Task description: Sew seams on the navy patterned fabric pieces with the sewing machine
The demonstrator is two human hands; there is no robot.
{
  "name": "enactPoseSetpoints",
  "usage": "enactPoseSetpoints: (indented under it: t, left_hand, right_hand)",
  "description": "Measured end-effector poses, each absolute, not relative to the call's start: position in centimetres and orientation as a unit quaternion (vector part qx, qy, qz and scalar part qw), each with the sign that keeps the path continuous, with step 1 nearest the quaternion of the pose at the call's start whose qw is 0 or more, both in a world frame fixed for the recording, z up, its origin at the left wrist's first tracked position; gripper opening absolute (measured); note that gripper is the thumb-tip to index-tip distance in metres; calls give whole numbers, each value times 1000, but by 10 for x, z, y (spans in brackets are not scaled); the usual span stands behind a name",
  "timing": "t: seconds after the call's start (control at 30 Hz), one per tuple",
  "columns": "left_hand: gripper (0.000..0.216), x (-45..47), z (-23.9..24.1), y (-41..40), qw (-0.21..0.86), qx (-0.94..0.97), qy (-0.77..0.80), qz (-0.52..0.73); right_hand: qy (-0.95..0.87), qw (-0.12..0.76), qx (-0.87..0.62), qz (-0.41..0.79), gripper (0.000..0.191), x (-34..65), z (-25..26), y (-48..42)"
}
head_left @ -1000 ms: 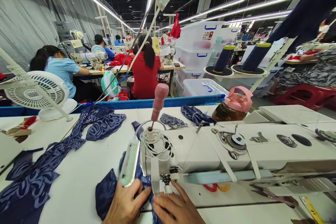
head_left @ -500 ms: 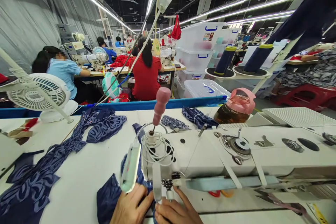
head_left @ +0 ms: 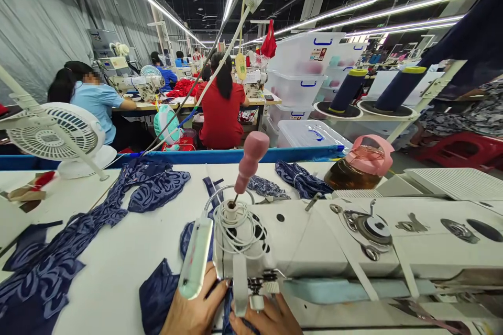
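At the head end of a white sewing machine [head_left: 306, 230], a strip of navy patterned fabric [head_left: 227, 311] lies under the needle area. My left hand [head_left: 192, 303] is on the left side of this fabric, closed on it, with some fingertips hidden behind a small pale lamp [head_left: 195, 261]. On the other side, my right hand [head_left: 271, 318] has its fingers bent and pinching the fabric's edge, partly covered by the machine head. The needle itself is out of sight. A separate dark navy piece [head_left: 157, 296] lies left of my left hand.
Patterned navy pieces [head_left: 47, 277] run along the table's left side. A pink-handled tool [head_left: 251, 159] stands upright in the machine top. Behind are a pink-lidded jug [head_left: 356, 167], thread cones [head_left: 348, 91], a white fan [head_left: 55, 133] and people seated at other machines.
The camera view has shifted slightly, so the machine appears a little further right and lower. Both hands stay at the fabric; my right hand sits lower, more hidden by the machine head.
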State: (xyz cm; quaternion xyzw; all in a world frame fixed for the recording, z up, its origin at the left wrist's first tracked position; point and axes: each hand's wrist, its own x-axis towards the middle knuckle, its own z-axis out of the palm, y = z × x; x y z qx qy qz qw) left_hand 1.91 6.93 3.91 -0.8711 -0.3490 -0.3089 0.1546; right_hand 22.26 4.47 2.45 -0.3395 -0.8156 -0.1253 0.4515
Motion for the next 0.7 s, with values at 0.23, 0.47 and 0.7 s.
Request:
enactPoseSetpoints:
  t: [0.23,0.47,0.7]
  left_hand:
    - [27,8,41,61,101,-876,-330,-338]
    - [27,8,28,59,72,-901,-348,-250]
    - [29,16,33,65,97,-882,-349,-301]
  right_hand:
    - [-817,447,-332,-147,18,219,39,47]
    - [-846,374,-356,-132,13,223,12,35]
    - [-833,402,-354,-141,12,222,19,42]
